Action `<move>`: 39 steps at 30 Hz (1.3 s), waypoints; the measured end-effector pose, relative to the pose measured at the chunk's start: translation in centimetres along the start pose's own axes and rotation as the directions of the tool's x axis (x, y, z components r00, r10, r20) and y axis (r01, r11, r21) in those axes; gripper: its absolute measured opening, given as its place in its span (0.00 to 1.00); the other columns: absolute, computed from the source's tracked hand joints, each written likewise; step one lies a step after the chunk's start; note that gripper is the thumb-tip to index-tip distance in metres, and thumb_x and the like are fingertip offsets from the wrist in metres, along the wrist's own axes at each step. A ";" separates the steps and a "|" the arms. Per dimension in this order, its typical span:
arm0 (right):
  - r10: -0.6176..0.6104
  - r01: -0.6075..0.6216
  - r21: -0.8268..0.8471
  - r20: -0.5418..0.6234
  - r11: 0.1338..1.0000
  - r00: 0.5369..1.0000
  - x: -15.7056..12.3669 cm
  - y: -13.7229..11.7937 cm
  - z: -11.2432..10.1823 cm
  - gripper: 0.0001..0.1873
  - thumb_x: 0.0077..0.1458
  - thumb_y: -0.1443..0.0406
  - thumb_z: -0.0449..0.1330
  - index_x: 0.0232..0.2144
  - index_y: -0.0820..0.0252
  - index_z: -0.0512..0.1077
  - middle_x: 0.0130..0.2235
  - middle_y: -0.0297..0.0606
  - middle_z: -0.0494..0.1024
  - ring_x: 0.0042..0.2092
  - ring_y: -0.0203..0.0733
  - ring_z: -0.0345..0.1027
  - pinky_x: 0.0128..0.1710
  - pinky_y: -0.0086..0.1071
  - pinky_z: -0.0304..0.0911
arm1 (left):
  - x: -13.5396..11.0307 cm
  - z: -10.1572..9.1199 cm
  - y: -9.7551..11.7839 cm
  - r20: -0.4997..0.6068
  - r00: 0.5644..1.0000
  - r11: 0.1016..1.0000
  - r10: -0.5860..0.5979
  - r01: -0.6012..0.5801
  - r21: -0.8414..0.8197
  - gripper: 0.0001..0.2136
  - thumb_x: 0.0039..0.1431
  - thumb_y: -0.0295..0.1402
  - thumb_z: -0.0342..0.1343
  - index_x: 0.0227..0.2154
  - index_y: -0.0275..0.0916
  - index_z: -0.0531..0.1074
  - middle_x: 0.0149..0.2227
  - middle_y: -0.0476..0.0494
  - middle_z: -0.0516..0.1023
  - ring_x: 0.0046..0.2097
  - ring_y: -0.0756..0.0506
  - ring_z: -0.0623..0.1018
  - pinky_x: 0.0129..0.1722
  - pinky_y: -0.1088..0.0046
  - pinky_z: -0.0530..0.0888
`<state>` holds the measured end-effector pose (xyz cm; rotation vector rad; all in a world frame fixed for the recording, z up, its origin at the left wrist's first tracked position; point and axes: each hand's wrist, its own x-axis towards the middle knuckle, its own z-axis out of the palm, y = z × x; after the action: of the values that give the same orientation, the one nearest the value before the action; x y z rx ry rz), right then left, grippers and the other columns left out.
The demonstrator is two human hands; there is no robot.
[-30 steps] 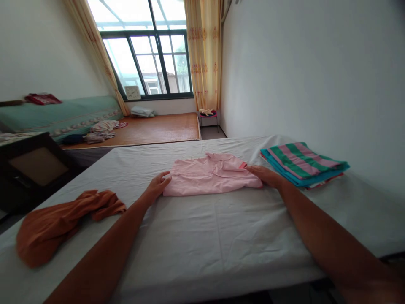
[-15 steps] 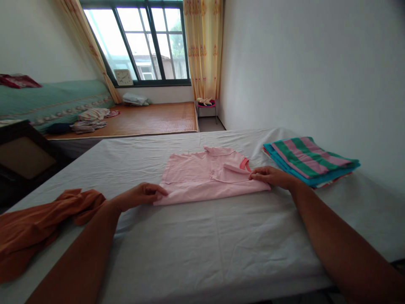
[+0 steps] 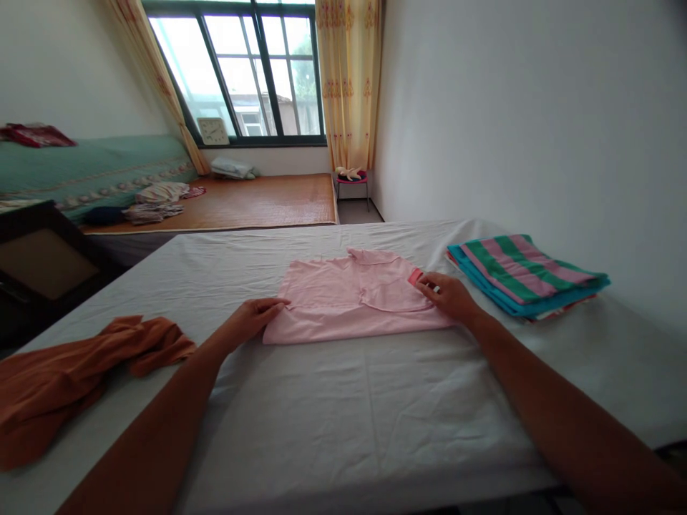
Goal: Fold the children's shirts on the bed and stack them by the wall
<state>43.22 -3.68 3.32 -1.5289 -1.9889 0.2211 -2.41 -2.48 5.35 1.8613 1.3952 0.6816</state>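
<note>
A pink T-shirt point(image 3: 333, 322) lies partly folded on the white sheet, its near side turned over into a long strip and its reddish neckband to the right. At its left end, my left hand point(image 3: 252, 320) pinches the edge of the folded strip. My right hand point(image 3: 451, 297) is closed on the shirt beside the neckband, with something small and white showing between the fingers. A crumpled orange-brown garment point(image 3: 91, 372) lies to the left of my left forearm. Right of my right hand sits a stack of folded cloths point(image 3: 531, 268), a green-and-pink striped one on top.
The white-sheeted bed point(image 3: 322, 408) fills the foreground, with a wall point(image 3: 526, 121) along its right. Behind are a mat-covered bed point(image 3: 268, 200) with clothes on it and a small stool point(image 3: 351, 179). A dark wooden cabinet point(image 3: 48, 250) stands at left.
Both hands have shifted from the near folded edge to slightly farther points on the shirt. My right hand has moved left to the neckband, and my left hand a little up along the end.
</note>
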 end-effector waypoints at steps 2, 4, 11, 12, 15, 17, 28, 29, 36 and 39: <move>-0.074 0.074 0.005 0.016 0.997 0.997 0.0 -0.9 1.2 0.15 0.59 0.57 0.52 0.37 0.58 0.74 0.37 0.41 0.78 0.37 0.42 0.70 0.39 0.33 0.64 | 0.3 0.6 -0.1 -0.042 0.999 1.000 0.015 -0.014 0.018 0.25 0.49 0.52 0.57 0.41 0.36 0.80 0.35 0.43 0.81 0.36 0.44 0.75 0.34 0.73 0.70; -0.172 0.173 -0.012 0.063 0.985 0.983 -0.2 -1.5 2.2 0.15 0.59 0.59 0.52 0.41 0.58 0.75 0.41 0.42 0.78 0.43 0.45 0.69 0.47 0.37 0.63 | 0.4 0.8 -0.4 -0.053 0.998 0.998 0.040 -0.037 0.055 0.24 0.51 0.49 0.56 0.43 0.36 0.79 0.34 0.43 0.81 0.34 0.44 0.75 0.34 0.72 0.70; -0.241 0.272 -0.124 0.222 0.954 0.945 -0.8 -1.2 3.6 0.20 0.62 0.59 0.50 0.53 0.54 0.71 0.56 0.41 0.71 0.55 0.48 0.62 0.54 0.43 0.60 | 0.5 0.0 -1.7 -0.085 0.982 0.970 0.166 -0.147 0.195 0.19 0.53 0.39 0.52 0.45 0.38 0.78 0.48 0.41 0.77 0.38 0.45 0.75 0.40 0.71 0.71; -0.237 0.269 -0.126 0.224 0.955 0.945 -0.8 -1.0 3.6 0.20 0.62 0.59 0.50 0.53 0.54 0.71 0.56 0.41 0.71 0.56 0.48 0.62 0.54 0.43 0.60 | 0.5 0.0 -1.9 -0.069 0.987 0.957 0.146 -0.124 0.262 0.19 0.52 0.38 0.52 0.44 0.39 0.78 0.49 0.42 0.76 0.36 0.47 0.75 0.39 0.71 0.72; -0.227 0.260 -0.146 0.208 0.954 0.951 -0.7 -1.1 3.4 0.20 0.62 0.58 0.50 0.53 0.54 0.72 0.55 0.42 0.72 0.56 0.49 0.62 0.54 0.44 0.60 | 0.2 0.7 -1.5 -0.151 0.974 0.881 0.169 -0.081 0.466 0.16 0.53 0.37 0.51 0.44 0.44 0.78 0.52 0.45 0.72 0.35 0.48 0.75 0.42 0.69 0.73; -0.236 0.264 -0.173 0.169 0.949 0.957 -0.7 -1.8 3.2 0.20 0.63 0.58 0.50 0.52 0.54 0.72 0.55 0.42 0.72 0.56 0.49 0.62 0.55 0.46 0.59 | -0.2 1.7 -0.5 -0.215 0.928 0.824 0.303 -0.143 0.548 0.15 0.57 0.35 0.50 0.45 0.46 0.77 0.53 0.45 0.71 0.43 0.45 0.74 0.49 0.66 0.71; -0.241 0.319 -0.169 0.368 0.933 0.898 -1.7 -4.9 5.1 0.32 0.65 0.49 0.41 0.66 0.55 0.51 0.66 0.40 0.55 0.67 0.46 0.45 0.64 0.45 0.46 | -1.8 8.1 2.1 0.428 0.813 0.672 0.394 -0.573 0.470 0.27 0.67 0.47 0.41 0.66 0.50 0.48 0.68 0.45 0.50 0.68 0.41 0.50 0.64 0.58 0.50; -0.218 0.300 -0.186 0.366 0.936 0.905 -1.7 -4.5 5.1 0.33 0.65 0.49 0.41 0.66 0.55 0.51 0.66 0.40 0.54 0.67 0.47 0.45 0.64 0.45 0.45 | -1.9 7.9 1.9 0.432 0.813 0.670 0.391 -0.573 0.472 0.26 0.67 0.47 0.40 0.66 0.51 0.48 0.68 0.46 0.49 0.68 0.41 0.49 0.65 0.57 0.49; -0.104 0.197 -0.306 0.294 0.932 0.950 -1.3 -1.8 4.9 0.33 0.64 0.48 0.40 0.65 0.55 0.53 0.66 0.41 0.56 0.67 0.47 0.45 0.64 0.46 0.43 | -1.8 6.0 1.3 0.430 0.816 0.682 0.386 -0.566 0.464 0.24 0.67 0.46 0.40 0.65 0.55 0.52 0.68 0.50 0.50 0.68 0.41 0.50 0.65 0.59 0.50; -0.072 0.170 -0.344 0.278 0.924 0.958 -1.2 -1.0 5.0 0.32 0.64 0.49 0.40 0.65 0.55 0.55 0.66 0.41 0.56 0.66 0.48 0.47 0.64 0.46 0.45 | -1.8 5.1 1.1 0.428 0.817 0.691 0.387 -0.564 0.452 0.23 0.67 0.44 0.41 0.64 0.55 0.53 0.67 0.50 0.52 0.68 0.41 0.52 0.65 0.59 0.50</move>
<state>39.77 -4.01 -0.61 -1.6597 -2.4338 -0.0042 1.60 -5.51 3.02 2.7346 0.9482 0.1877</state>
